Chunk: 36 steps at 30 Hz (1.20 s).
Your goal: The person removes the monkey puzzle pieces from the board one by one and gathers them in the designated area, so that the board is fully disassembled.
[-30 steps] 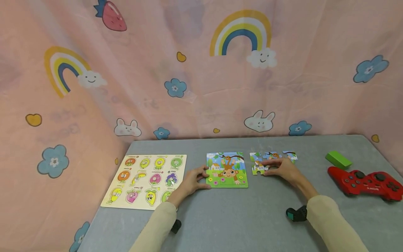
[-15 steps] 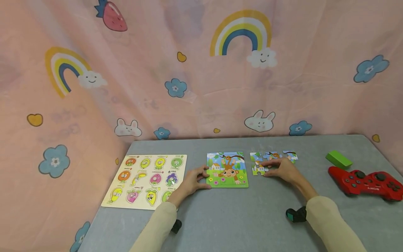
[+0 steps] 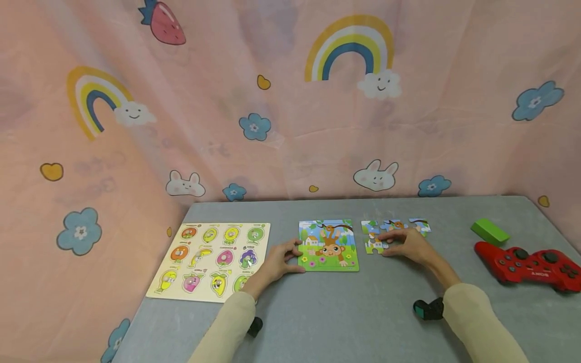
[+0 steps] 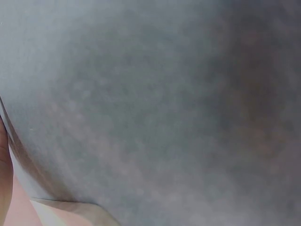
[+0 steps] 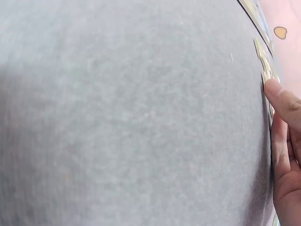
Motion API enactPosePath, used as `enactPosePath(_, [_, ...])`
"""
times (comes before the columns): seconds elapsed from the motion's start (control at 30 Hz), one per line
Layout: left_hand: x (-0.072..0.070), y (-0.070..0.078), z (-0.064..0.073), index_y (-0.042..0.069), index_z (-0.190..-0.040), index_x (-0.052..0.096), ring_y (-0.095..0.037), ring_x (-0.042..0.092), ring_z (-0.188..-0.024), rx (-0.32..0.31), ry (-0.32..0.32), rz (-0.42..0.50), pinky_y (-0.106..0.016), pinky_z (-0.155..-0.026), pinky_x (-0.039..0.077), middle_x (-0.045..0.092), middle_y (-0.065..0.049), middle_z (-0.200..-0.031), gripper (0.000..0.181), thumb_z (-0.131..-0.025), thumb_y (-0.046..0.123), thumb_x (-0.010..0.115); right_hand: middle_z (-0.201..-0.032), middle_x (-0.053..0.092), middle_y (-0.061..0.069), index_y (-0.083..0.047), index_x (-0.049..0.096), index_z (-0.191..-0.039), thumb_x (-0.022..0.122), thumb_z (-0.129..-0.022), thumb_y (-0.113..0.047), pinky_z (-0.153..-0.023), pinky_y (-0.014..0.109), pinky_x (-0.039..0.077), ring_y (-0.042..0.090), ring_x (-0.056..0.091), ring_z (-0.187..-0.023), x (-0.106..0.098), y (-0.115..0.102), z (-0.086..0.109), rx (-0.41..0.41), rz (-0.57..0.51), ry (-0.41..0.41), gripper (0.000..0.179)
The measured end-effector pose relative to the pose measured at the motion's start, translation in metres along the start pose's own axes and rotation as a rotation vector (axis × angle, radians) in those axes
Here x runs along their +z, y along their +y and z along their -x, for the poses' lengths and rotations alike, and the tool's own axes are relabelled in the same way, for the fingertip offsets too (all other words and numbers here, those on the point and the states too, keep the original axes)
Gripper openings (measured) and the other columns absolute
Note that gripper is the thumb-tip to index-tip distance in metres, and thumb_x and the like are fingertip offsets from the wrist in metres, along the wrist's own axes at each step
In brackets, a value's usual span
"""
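In the head view, a square monkey jigsaw puzzle [image 3: 329, 247] in a green-edged frame lies flat at mid-table. My left hand [image 3: 276, 263] rests at its left side, fingertips on the edge and thumb by the lower left corner. To the right lie several loose jigsaw pieces [image 3: 368, 227] in two rows. My right hand [image 3: 410, 246] pinches a piece in the lower row between thumb and fingers, covering part of it; a house-patterned jigsaw piece [image 3: 372, 244] shows beside the fingertips. The right wrist view shows my thumb [image 5: 282, 99] pressed on the edge of a thin piece [image 5: 261, 56].
A cream fruit puzzle board [image 3: 206, 259] lies at the left, partly behind my left forearm. At the right are a green block [image 3: 490, 232] and a red game controller [image 3: 528, 267]. A pink patterned curtain [image 3: 290, 101] hangs behind the grey table [image 3: 336, 317].
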<state>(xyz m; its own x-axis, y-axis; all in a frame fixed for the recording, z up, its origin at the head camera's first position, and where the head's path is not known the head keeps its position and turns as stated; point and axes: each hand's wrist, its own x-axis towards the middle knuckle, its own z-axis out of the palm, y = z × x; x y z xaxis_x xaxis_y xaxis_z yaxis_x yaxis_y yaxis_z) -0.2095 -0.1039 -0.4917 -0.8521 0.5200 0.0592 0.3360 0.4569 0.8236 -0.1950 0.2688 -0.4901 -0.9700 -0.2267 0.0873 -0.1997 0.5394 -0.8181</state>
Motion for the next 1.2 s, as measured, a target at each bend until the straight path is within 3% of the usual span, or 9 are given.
enactPosePath(0.27, [0.0, 0.0, 0.001, -0.003, -0.09, 0.063, -0.03, 0.044, -0.132, -0.009, 0.006, 0.01, -0.025, -0.098, 0.046, 0.052, -0.017, -0.136, 0.025, -0.073, 0.0, 0.08, -0.115, 0.062, 0.026, 0.01, 0.061, -0.118, 0.078, -0.08, -0.008, -0.078, 0.014, 0.049, 0.015, 0.061, -0.092, -0.003, 0.003, 0.006, 0.018, -0.21, -0.029, 0.046])
enactPosePath(0.4, [0.0, -0.001, 0.001, -0.004, -0.09, 0.062, -0.032, 0.043, -0.132, -0.016, 0.002, 0.019, -0.025, -0.098, 0.046, 0.052, -0.019, -0.136, 0.025, -0.073, -0.001, 0.08, -0.12, 0.059, 0.03, 0.014, 0.054, -0.123, 0.073, -0.084, -0.004, -0.079, 0.014, 0.052, 0.01, 0.065, -0.093, -0.004, 0.003, 0.009, 0.031, -0.319, -0.031, 0.048])
enactPosePath(0.67, [0.0, -0.001, 0.002, -0.005, -0.09, 0.062, -0.032, 0.042, -0.132, -0.004, -0.001, 0.031, -0.025, -0.099, 0.046, 0.051, -0.019, -0.136, 0.025, -0.073, -0.002, 0.079, -0.118, 0.066, 0.005, 0.018, 0.045, -0.13, 0.068, -0.088, -0.002, -0.08, 0.019, 0.055, 0.004, 0.065, -0.097, -0.007, -0.004, 0.01, 0.095, -0.484, -0.023, 0.052])
enactPosePath(0.87, [0.0, 0.0, 0.001, -0.005, -0.09, 0.061, -0.033, 0.042, -0.132, 0.002, 0.0, 0.036, -0.025, -0.099, 0.046, 0.051, -0.02, -0.136, 0.026, -0.072, -0.003, 0.08, -0.115, 0.068, 0.004, 0.018, 0.046, -0.129, 0.066, -0.088, 0.0, -0.081, 0.021, 0.055, 0.009, 0.067, -0.099, -0.002, -0.012, 0.008, 0.075, -0.546, -0.028, 0.049])
enactPosePath(1.2, [0.001, 0.0, 0.001, -0.004, -0.089, 0.061, -0.032, 0.043, -0.132, -0.008, -0.001, 0.041, -0.025, -0.098, 0.046, 0.051, -0.02, -0.137, 0.025, -0.073, -0.002, 0.079, -0.121, 0.061, 0.024, 0.018, 0.044, -0.131, 0.066, -0.088, 0.002, -0.082, 0.026, 0.056, 0.012, 0.065, -0.104, 0.015, -0.027, 0.002, 0.086, -0.557, -0.083, 0.051])
